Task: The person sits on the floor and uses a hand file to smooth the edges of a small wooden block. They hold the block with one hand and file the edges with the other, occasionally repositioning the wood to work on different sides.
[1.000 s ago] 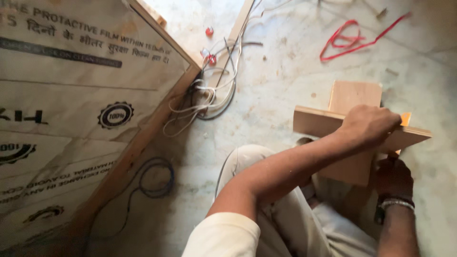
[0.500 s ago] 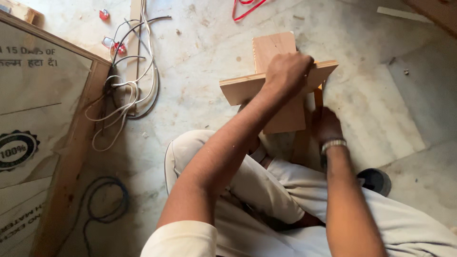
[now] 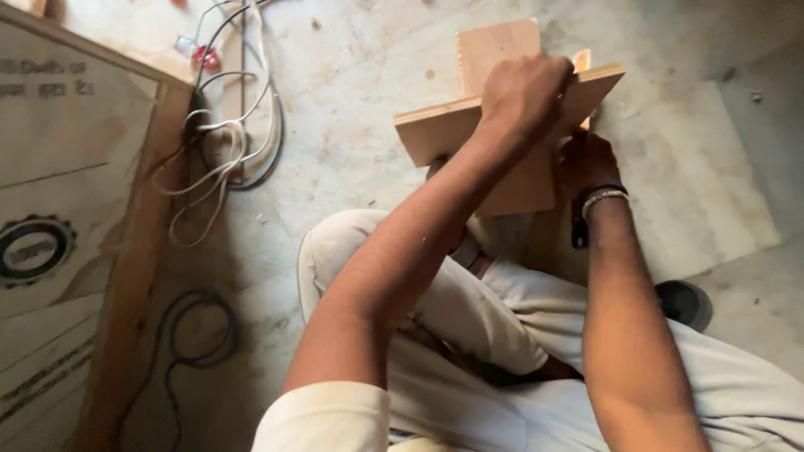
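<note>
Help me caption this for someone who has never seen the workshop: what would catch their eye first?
Top centre, two pale plywood pieces crossed over the floor, the left hand clamped over the upper board and the right hand, a bracelet at its wrist, just beneath it. At the left edge lies a large printed plywood sheet, with a tangle of white and black cables beside it on the stone floor.

The left hand (image 3: 523,96) is gripping the upper edge of a plywood board (image 3: 435,134) that is lying across an upright plywood piece (image 3: 498,46). The right hand (image 3: 586,163), wearing a metal bracelet (image 3: 605,197), is reaching under the board's right end; what its fingers are grasping cannot be told. The person is sitting on a pale stone floor (image 3: 695,192). White cables (image 3: 226,142) are lying coiled beside a large printed panel (image 3: 75,167) at left.
</note>
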